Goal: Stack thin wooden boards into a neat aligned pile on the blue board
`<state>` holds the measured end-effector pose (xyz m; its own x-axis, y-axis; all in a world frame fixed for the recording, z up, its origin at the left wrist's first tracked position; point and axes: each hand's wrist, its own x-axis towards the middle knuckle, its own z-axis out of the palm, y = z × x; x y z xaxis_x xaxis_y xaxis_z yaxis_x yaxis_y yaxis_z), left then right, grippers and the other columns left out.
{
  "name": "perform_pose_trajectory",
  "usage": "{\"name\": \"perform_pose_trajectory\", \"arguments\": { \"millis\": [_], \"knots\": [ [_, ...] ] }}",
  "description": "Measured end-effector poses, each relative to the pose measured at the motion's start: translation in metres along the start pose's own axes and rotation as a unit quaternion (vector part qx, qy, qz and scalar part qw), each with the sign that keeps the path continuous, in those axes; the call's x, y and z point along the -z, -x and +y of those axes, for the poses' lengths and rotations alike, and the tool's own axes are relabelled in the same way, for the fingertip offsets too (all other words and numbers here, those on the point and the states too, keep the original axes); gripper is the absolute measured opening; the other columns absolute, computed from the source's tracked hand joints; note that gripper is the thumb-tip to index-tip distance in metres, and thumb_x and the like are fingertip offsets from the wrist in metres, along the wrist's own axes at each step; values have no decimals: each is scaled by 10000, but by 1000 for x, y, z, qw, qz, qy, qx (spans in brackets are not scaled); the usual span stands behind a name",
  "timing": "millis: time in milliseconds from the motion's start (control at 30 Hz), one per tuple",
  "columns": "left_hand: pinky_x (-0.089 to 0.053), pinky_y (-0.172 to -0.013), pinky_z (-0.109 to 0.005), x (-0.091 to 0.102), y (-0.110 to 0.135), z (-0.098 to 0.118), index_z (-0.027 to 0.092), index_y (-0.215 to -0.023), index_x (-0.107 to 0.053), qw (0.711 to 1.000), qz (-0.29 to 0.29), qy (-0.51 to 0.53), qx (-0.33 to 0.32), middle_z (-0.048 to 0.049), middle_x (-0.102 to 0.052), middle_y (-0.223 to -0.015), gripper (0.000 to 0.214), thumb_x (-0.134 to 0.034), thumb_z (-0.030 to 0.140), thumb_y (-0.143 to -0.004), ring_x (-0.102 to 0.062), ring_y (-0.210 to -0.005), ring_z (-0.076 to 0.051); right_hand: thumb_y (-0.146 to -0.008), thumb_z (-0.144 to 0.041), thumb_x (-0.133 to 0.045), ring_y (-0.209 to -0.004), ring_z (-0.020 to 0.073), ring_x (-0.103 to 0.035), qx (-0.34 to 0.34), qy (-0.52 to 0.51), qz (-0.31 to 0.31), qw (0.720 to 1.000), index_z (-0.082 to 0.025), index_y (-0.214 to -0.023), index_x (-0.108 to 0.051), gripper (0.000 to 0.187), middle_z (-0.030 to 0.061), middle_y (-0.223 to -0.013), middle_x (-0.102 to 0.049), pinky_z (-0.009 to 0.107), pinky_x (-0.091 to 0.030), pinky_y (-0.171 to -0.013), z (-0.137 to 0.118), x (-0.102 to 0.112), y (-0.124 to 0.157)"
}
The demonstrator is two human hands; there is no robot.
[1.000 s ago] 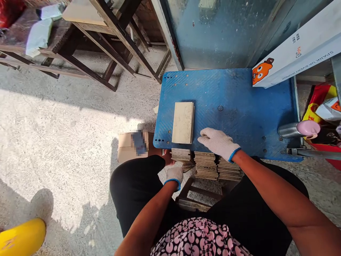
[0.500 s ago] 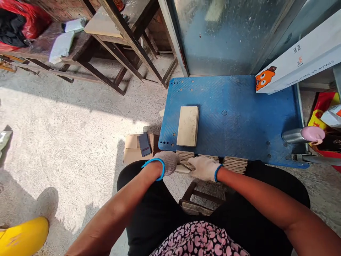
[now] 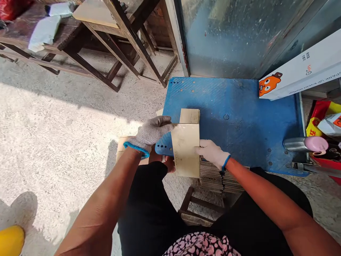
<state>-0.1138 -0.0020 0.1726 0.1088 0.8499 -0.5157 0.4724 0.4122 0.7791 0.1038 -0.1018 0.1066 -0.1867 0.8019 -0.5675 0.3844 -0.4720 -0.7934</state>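
A flat beige rectangular board (image 3: 186,151) is held up over the front left of the blue platform. My right hand (image 3: 211,152), in a white knit glove with a blue cuff, grips its right edge between thumb and fingers. At the board's upper left corner is my left hand (image 3: 153,132), in a greyish glove; its fingertips pinch that corner. Behind the held board, a small pile of similar boards (image 3: 189,115) lies on the platform, partly covered. Stacks of thin boards (image 3: 213,176) stand edge-on at the platform's front, below my right hand.
The blue platform (image 3: 245,121) carries a white printed carton (image 3: 301,67) at back right and a steel bottle with pink lid (image 3: 306,143) near its right edge. A cardboard box (image 3: 121,147) is at the left. Wooden stools (image 3: 128,39) stand behind; a glass door (image 3: 218,42) borders the back.
Both hands have risen from the stacks at the front edge and moved apart. A board now shows face-up between them, covering part of the pile. The view has shifted slightly.
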Motion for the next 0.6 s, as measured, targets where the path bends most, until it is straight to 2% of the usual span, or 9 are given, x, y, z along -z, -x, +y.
{"name": "perform_pose_trajectory", "arguments": {
  "millis": [67,167,267,367,467,600],
  "knots": [
    [-528,-828,-287,-11,-8,-19,165,-1119,-674,1000,19,-3,22,-57,-727,-999,376,-653,307,-771,-674,-913,-180,-769,-372,-621,-731,163,-615,-9,-104,24,994,-193,-926,-720,258,9,-846,-713,258,-474,-629,8,7,-15],
    [-537,-778,-296,-37,-16,-52,146,-1098,-690,993,-47,42,99,-57,-727,-882,387,-613,367,-790,-677,-811,-169,-714,-369,-665,-668,157,-610,-7,-244,22,970,-170,-891,-685,267,36,-826,-703,258,-491,-563,13,17,-33],
    [-539,-743,-284,-59,-23,-73,122,-1059,-704,986,-42,112,113,-45,-720,-831,392,-601,374,-777,-662,-784,-169,-672,-353,-700,-638,151,-610,-13,-301,28,953,-168,-884,-659,285,52,-832,-706,256,-503,-527,12,21,-44],
    [-537,-743,-274,-72,-31,-79,124,-1007,-718,983,-9,153,102,-51,-731,-828,334,-611,327,-765,-659,-823,-184,-677,-347,-695,-622,155,-616,-41,-314,45,947,-163,-898,-653,291,65,-827,-712,261,-509,-518,12,20,-50],
    [-536,-704,-259,-80,-39,-78,131,-1019,-719,979,23,161,121,-58,-737,-836,312,-579,297,-795,-665,-818,-186,-714,-374,-674,-699,176,-649,-49,-336,81,937,-162,-976,-651,338,78,-896,-720,276,-529,-572,14,14,-55],
    [-521,-656,-213,-89,-50,-73,123,-1043,-721,986,75,64,137,-61,-743,-880,319,-517,271,-848,-671,-803,-164,-736,-424,-637,-847,201,-661,-20,-293,130,947,-166,-1059,-656,414,79,-999,-717,296,-538,-684,17,8,-63]
  ]
}}
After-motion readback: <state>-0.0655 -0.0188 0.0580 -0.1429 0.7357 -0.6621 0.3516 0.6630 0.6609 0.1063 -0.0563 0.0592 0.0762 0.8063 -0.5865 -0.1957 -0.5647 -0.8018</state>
